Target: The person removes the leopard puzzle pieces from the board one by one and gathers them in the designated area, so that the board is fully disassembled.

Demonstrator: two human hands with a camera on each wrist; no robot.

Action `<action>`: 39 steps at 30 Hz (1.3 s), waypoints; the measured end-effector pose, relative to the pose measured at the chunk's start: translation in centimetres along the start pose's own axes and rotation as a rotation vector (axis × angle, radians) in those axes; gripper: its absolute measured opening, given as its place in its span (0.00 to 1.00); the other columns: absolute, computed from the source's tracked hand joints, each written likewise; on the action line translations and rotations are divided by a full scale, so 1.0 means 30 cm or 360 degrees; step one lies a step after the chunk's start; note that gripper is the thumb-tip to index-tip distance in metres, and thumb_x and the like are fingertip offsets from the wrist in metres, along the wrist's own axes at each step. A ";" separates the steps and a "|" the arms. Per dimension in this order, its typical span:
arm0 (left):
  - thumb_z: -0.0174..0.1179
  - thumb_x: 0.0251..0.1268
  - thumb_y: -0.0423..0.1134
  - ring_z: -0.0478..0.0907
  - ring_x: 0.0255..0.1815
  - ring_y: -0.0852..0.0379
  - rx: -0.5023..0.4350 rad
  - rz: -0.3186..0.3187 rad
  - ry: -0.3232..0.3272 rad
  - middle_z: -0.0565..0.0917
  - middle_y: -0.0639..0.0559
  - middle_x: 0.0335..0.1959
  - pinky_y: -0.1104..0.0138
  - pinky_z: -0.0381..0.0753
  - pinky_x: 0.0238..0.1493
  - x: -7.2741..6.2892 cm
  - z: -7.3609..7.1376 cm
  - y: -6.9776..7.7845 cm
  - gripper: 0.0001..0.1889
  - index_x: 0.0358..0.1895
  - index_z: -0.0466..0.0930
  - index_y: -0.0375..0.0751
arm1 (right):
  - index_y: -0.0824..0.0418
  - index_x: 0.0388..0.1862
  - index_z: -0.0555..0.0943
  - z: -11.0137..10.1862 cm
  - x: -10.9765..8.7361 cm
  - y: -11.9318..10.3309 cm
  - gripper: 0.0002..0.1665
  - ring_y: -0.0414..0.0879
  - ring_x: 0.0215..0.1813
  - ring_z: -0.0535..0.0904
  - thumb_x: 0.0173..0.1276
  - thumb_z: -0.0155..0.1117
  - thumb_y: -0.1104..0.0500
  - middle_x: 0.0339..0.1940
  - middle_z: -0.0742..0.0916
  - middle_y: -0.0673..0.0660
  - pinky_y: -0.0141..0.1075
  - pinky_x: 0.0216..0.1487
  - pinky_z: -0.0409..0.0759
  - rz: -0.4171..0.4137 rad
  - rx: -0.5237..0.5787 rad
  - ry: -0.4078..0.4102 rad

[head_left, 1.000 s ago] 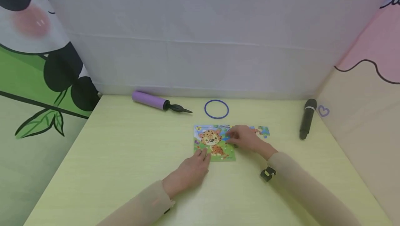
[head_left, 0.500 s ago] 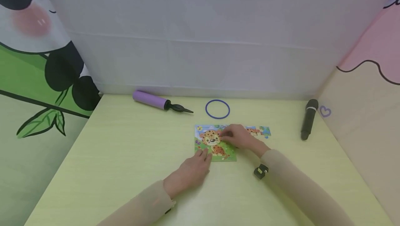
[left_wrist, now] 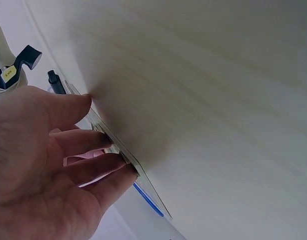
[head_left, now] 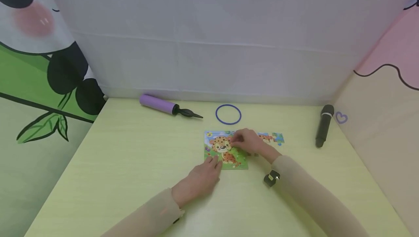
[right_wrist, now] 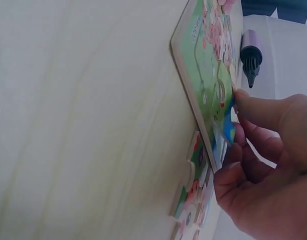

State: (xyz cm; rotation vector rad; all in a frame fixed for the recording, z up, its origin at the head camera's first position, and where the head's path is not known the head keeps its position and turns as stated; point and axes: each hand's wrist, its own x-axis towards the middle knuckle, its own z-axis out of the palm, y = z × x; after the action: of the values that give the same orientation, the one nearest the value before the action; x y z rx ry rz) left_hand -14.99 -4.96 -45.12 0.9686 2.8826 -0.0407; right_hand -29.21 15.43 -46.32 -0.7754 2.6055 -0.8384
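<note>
Our right grip [head_left: 250, 142] pinches a puzzle piece [right_wrist: 227, 122] we judge light, stiff and best edge-held, over the puzzle [head_left: 226, 154] our straight-fingered left grip [head_left: 199, 178] touches.

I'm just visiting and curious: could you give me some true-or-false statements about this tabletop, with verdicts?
1. The left hand touches the leopard jigsaw board. True.
2. A purple hand pump lies left of a blue ring. True.
3. The blue ring lies nearer the person than the jigsaw board. False: it lies beyond the board.
4. A black microphone lies right of the board. True.
5. The right hand grips that microphone. False: it pinches a jigsaw piece.
</note>
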 end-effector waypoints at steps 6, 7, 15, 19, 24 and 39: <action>0.54 0.70 0.46 0.66 0.62 0.44 0.0057 0.0004 -0.0001 0.68 0.38 0.63 0.66 0.78 0.52 0.000 -0.001 0.001 0.28 0.66 0.67 0.31 | 0.56 0.35 0.84 -0.015 -0.004 0.008 0.04 0.40 0.35 0.80 0.63 0.68 0.57 0.31 0.85 0.46 0.35 0.40 0.81 -0.0028 0.0134 0.0011; 0.54 0.70 0.46 0.65 0.63 0.44 0.0059 0.0003 -0.0006 0.68 0.38 0.64 0.66 0.78 0.52 0.000 0.000 0.001 0.28 0.66 0.67 0.31 | 0.57 0.35 0.84 -0.017 -0.007 0.010 0.04 0.41 0.35 0.81 0.64 0.68 0.58 0.31 0.85 0.46 0.36 0.40 0.81 -0.0037 0.0169 0.0005; 0.55 0.70 0.46 0.65 0.63 0.44 0.0003 -0.0015 0.0000 0.68 0.38 0.64 0.66 0.78 0.51 0.004 0.011 -0.002 0.28 0.66 0.67 0.32 | 0.60 0.39 0.85 -0.040 -0.025 0.021 0.06 0.44 0.39 0.82 0.66 0.66 0.59 0.35 0.86 0.49 0.38 0.43 0.81 -0.0039 0.0407 -0.0037; 0.55 0.70 0.46 0.65 0.63 0.44 0.0007 -0.0010 0.0018 0.68 0.38 0.64 0.66 0.78 0.51 0.008 0.013 -0.004 0.28 0.66 0.67 0.32 | 0.62 0.41 0.85 -0.061 -0.041 0.035 0.08 0.46 0.40 0.82 0.67 0.65 0.59 0.36 0.86 0.51 0.39 0.44 0.81 -0.0044 0.0467 -0.0028; 0.55 0.70 0.45 0.66 0.63 0.44 0.0007 0.0000 0.0015 0.68 0.37 0.63 0.65 0.76 0.54 0.004 0.011 -0.004 0.28 0.66 0.67 0.31 | 0.68 0.42 0.84 -0.097 -0.082 0.060 0.09 0.50 0.41 0.82 0.68 0.62 0.63 0.37 0.86 0.55 0.42 0.45 0.81 -0.0079 0.0497 -0.0033; 0.55 0.70 0.46 0.66 0.63 0.43 0.0045 0.0018 0.0028 0.69 0.37 0.64 0.63 0.76 0.56 0.003 0.012 0.000 0.28 0.65 0.68 0.31 | 0.70 0.43 0.82 -0.244 -0.259 0.235 0.10 0.50 0.40 0.78 0.70 0.59 0.63 0.38 0.85 0.59 0.37 0.39 0.77 0.0142 0.0362 -0.0004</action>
State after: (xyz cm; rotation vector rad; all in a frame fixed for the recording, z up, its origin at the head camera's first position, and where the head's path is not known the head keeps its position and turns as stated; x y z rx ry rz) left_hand -15.03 -4.94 -45.50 0.9952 2.8997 -0.0722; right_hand -28.86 28.01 -43.98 -0.5919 2.4651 -1.0817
